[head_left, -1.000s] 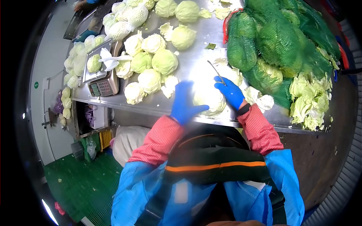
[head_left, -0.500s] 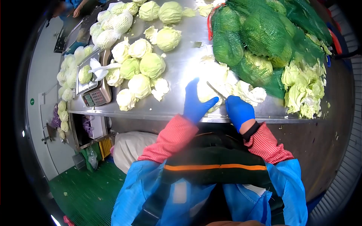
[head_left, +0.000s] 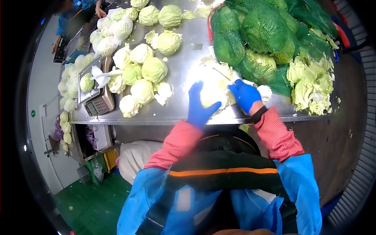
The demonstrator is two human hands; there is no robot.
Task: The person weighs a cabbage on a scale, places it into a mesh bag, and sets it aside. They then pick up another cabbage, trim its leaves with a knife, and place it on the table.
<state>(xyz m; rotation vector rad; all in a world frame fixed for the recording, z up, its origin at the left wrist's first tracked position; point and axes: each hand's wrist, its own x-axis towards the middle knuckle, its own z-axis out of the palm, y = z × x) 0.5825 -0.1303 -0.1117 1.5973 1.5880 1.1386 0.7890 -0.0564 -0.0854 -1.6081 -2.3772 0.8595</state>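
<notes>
A pale cabbage (head_left: 213,91), washed out by glare, sits on the steel table in front of me. My left hand (head_left: 199,106), in a blue glove, cups its near left side with thumb and fingers spread around it. At its right side is my right hand (head_left: 246,97), also blue-gloved, with fingers curled inward. A pale strip that looks like the knife's blade (head_left: 235,75) shows beyond those fingers; its handle is hidden. Loose cabbage leaves (head_left: 265,92) lie just right of this hand. A small green leaf scrap (head_left: 244,127) appears below the table edge.
Several peeled cabbages (head_left: 143,91) stand to the left, beside a scale (head_left: 102,102) holding one. Foam-netted cabbages (head_left: 122,29) are behind. Green net sacks (head_left: 262,31) of cabbages and a leaf heap (head_left: 311,84) fill the right. Another person's hand (head_left: 100,11) shows at upper left.
My right hand has shifted up and turned, with its fingers now higher along the cabbage. The knife is less visible. A leaf scrap has appeared below the table edge. The view has shifted slightly.
</notes>
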